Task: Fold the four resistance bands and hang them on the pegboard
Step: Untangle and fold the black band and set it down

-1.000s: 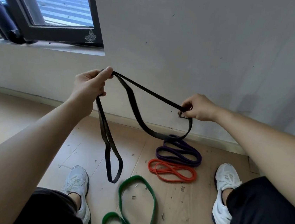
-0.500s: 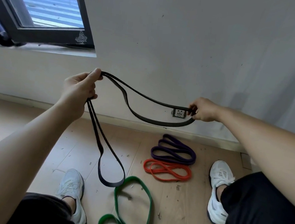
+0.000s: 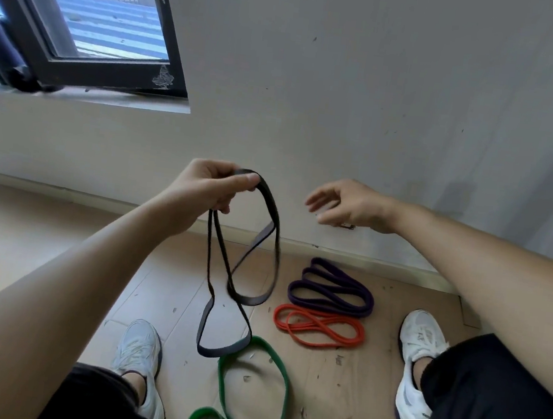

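Note:
My left hand [image 3: 209,188] pinches the top of the black resistance band [image 3: 251,301], which hangs down from it in two loops above the floor. Off to the right, my right hand [image 3: 351,207] is apart from the band, its fingers spread and empty. A purple band [image 3: 329,289] lies folded on the floor near the wall. The folded orange band [image 3: 318,326] lies just in front of it. Unfolded on the floor between my feet is a green band [image 3: 248,395]. No pegboard is in view.
A grey wall [image 3: 350,97] stands close ahead, with a dark-framed window [image 3: 81,32] at the upper left. A wall socket [image 3: 345,226] peeks out under my right hand. My white shoes [image 3: 417,370] and knees flank the bands on the wooden floor.
My right hand has let go of the black band and opened. The released end has dropped, so the band now hangs from my left hand alone.

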{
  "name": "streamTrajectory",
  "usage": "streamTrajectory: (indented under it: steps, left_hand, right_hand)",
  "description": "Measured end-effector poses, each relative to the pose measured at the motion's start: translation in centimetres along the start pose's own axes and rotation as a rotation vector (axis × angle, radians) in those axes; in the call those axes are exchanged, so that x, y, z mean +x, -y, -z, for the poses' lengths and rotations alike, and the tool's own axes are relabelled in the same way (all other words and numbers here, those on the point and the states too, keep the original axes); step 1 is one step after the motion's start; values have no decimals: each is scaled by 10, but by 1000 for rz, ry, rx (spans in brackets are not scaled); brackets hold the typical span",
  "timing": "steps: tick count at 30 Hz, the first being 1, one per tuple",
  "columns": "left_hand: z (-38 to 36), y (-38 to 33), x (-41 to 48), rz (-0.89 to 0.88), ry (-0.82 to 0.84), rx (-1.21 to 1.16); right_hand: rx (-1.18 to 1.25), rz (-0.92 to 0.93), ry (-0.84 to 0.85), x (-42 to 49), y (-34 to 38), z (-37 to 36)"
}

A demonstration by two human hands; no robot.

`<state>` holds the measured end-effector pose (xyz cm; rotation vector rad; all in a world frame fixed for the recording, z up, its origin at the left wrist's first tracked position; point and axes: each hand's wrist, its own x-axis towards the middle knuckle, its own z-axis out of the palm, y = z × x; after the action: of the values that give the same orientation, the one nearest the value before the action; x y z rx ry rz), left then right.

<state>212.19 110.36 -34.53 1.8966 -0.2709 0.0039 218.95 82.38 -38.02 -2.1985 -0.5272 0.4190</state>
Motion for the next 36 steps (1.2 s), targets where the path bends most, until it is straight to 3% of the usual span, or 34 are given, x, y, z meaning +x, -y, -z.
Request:
streamTrajectory:
  steps: [5,10,19,24,28,33,36]
  left_hand:
    - [-9,-2,1,-7,59,88]
    - [0,1,0,-5,58,52]
    - [2,15,-4,8,142,232]
    - [3,17,1,22,71,273]
    - [-1,7,3,-1,7,279]
    - [-6,-8,7,-60,-135,2]
    - [-15,-14,8,-98,-148,-56]
  right_hand:
    - [148,152,143,-4,53,-26]
    - [171,241,-14,-2,65,-40]
    - [214,333,-136,-18,65,-1]
    - [222,293,-250,-19,49,22]
    - [186,203,-168,-18,33,35]
    - [66,91,-66,-12,26,18]
    - [46,113,-28,-5,34,-7]
